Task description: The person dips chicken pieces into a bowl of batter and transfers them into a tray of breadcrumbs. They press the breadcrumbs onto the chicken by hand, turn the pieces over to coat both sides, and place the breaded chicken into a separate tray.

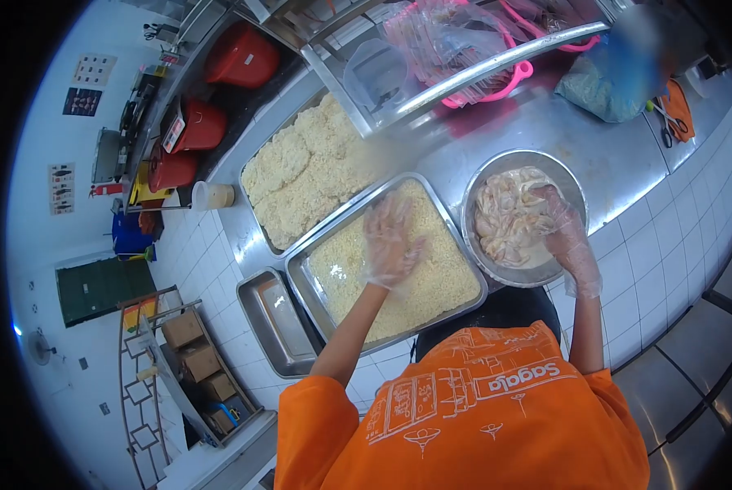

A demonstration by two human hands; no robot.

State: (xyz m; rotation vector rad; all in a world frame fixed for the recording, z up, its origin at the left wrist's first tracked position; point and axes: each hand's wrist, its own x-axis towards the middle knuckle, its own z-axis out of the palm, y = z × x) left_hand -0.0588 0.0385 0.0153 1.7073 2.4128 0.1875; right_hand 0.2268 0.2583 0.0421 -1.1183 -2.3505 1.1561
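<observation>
My left hand point(389, 242), in a clear plastic glove, lies with fingers spread on the pale breadcrumbs point(445, 282) in a metal tray point(473, 276). To the right stands a round metal bowl point(473, 175) of raw chicken pieces point(496, 214) in cloudy liquid. My right hand point(563, 233), gloved as well, reaches in over the bowl's right side. Its fingers curl against the chicken at that edge, and their tips are partly hidden among the pieces.
Behind the crumb tray, a second tray holds heaped, coarser crumbs point(309, 163). A small metal pan point(278, 327) sits at the left. Bagged goods in a pink basket point(472, 57) stand on a raised shelf. Scissors point(668, 126) lie far right. Red bins point(243, 55) line the left.
</observation>
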